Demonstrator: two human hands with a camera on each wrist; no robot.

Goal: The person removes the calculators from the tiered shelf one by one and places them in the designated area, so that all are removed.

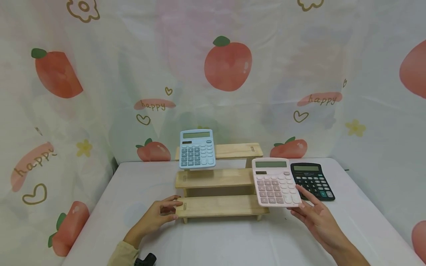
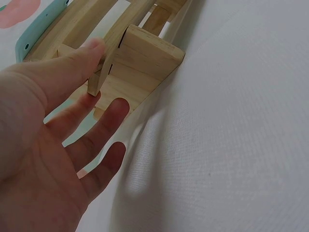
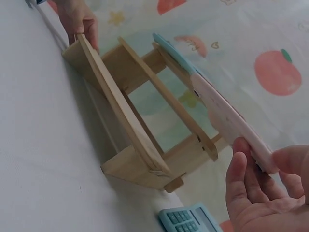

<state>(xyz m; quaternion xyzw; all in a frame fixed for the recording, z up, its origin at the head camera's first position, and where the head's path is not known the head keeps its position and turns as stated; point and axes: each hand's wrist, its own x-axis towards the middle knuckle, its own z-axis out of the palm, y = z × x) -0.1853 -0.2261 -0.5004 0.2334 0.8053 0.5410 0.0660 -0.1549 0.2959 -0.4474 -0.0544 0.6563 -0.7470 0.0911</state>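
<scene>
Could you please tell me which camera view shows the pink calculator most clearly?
The head view: the pink calculator faces the camera, keys and display visible, held by the right hand beside the wooden rack. The right wrist view shows only its thin edge; the left wrist view does not show it.

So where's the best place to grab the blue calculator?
Probably by its two long side edges, coming from the front. The blue calculator stands tilted back on the middle step of the wooden rack, so both sides are free, and a grip there misses the keys. The left hand is nearer.
</scene>
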